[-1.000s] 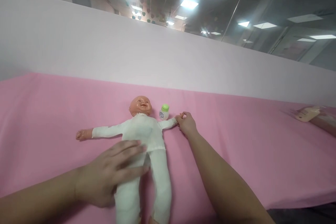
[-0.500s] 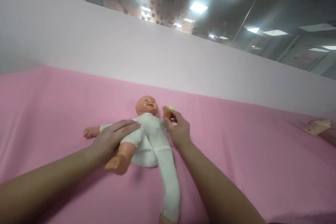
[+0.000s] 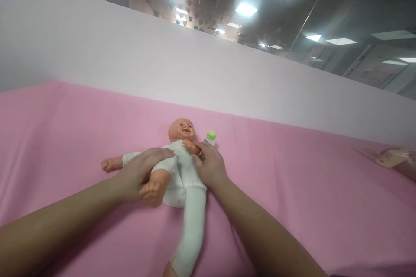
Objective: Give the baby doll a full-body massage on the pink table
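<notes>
A baby doll [image 3: 190, 171] with a white cloth body lies on its back, its plastic head pointing away from me. My left hand [image 3: 138, 173] is wrapped round the doll's bent leg [image 3: 165, 165], folded up toward the belly; the bare foot sticks out below my fingers. My right hand [image 3: 210, 166] grips the doll's other-side arm [image 3: 192, 147], which lies across the chest. The fingertips there are partly hidden. The second leg stretches toward me, while the free arm [image 3: 112, 164] reaches out to the left.
A small bottle with a green cap [image 3: 211, 137] stands just beyond my right hand. Pink cloth [image 3: 276, 190] covers the surface, with a white wall [image 3: 195, 69] behind. At the far right edge lies a beige-and-brown item [image 3: 394, 158], too blurred to name.
My right hand has brought the doll's arm inward from beside the body onto the chest, uncovering the bottle. The straight leg has swung left; the bent foot has shifted slightly right.
</notes>
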{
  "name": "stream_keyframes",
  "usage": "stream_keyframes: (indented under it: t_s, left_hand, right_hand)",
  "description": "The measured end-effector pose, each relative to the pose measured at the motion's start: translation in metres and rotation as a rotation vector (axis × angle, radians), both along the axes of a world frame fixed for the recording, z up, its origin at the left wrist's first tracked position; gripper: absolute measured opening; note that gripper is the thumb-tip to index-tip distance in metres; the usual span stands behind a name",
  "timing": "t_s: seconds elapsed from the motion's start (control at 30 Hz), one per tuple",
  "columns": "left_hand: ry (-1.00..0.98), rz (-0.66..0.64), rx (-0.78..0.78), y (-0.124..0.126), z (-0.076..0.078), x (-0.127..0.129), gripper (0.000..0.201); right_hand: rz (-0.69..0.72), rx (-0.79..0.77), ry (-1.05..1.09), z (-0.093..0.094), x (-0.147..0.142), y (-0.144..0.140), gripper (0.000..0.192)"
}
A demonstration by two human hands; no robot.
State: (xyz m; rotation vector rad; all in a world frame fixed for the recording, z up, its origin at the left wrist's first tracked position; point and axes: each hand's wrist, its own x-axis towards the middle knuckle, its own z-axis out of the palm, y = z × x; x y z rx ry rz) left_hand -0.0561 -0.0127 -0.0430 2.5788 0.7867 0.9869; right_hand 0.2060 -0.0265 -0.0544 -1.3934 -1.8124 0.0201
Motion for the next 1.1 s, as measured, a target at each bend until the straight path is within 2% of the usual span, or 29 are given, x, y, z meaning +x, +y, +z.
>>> stream_keyframes:
  t_s: [0.1, 0.2, 0.33, 0.47, 0.63, 0.73, 0.8, 0.9, 0.97, 1.1]
  left_hand:
    - [-0.029, -0.090, 0.149, -0.015, -0.005, -0.001, 0.064]
    - [-0.004, -0.258, 0.340, -0.030, -0.001, 0.003, 0.056]
    - [0.096, -0.415, 0.400, -0.045, 0.010, 0.008, 0.046]
    - [0.159, -0.437, 0.385, -0.050, 0.013, 0.009, 0.045]
    - [0.144, -0.448, 0.368, -0.048, 0.012, 0.009, 0.053]
    - [0.070, -0.404, 0.320, -0.041, 0.011, 0.008, 0.059]
    - [0.032, -0.315, 0.315, -0.034, 0.006, 0.005, 0.060]
    - [0.035, -0.160, 0.285, -0.020, -0.003, 0.000, 0.055]
    - [0.064, -0.058, 0.187, -0.010, -0.005, -0.001, 0.052]
    - [0.162, 0.100, -0.052, 0.007, -0.003, 0.002, 0.051]
  right_hand:
    - [-0.114, -0.009, 0.123, 0.004, 0.020, 0.006, 0.042]
    - [-0.255, -0.045, 0.348, 0.003, 0.047, 0.014, 0.058]
    - [-0.415, -0.204, 0.544, -0.005, 0.088, 0.023, 0.063]
    - [-0.483, -0.358, 0.474, -0.015, 0.115, 0.028, 0.058]
    - [-0.485, -0.396, 0.363, -0.017, 0.117, 0.029, 0.056]
    - [-0.481, -0.327, 0.325, -0.010, 0.107, 0.024, 0.062]
    - [-0.438, -0.216, 0.324, -0.005, 0.096, 0.019, 0.067]
    - [-0.250, -0.043, 0.328, 0.003, 0.069, 0.009, 0.069]
    - [-0.116, 0.005, 0.267, 0.006, 0.047, 0.003, 0.063]
    - [0.042, -0.023, -0.027, 0.008, 0.016, -0.004, 0.039]
